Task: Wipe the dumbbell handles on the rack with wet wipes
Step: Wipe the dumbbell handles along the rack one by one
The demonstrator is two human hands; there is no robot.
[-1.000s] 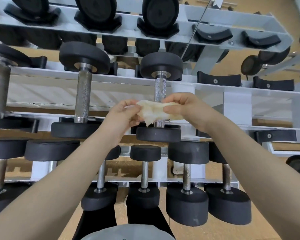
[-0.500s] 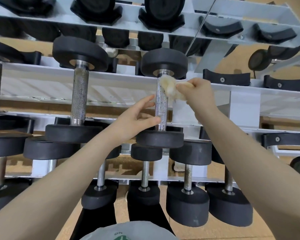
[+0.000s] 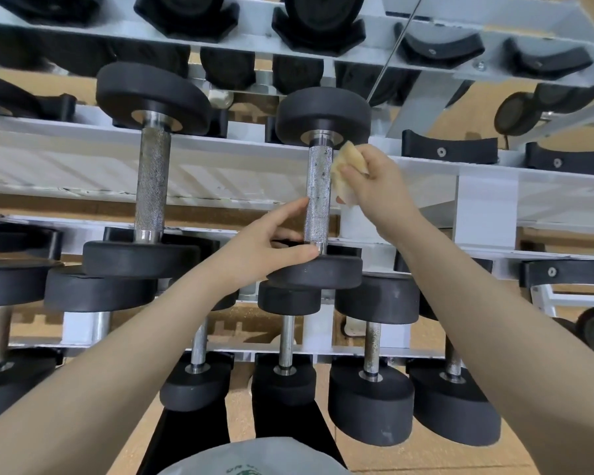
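Right hand (image 3: 374,186): grips wet wipe (image 3: 344,166) against dumbbell handle (image 3: 318,197), 3 o'clock side.
Left hand (image 3: 268,241): fingers loosely spread, touching handle base, holding nothing.

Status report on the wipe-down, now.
Right hand grips wet wipe against upper dumbbell handle. Left hand open, fingers touching handle's lower end. Nothing in the way.

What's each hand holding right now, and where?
Right hand grips the bunched wet wipe against the dumbbell handle's upper part. Left hand holds nothing; its fingertips touch the handle's lower end.
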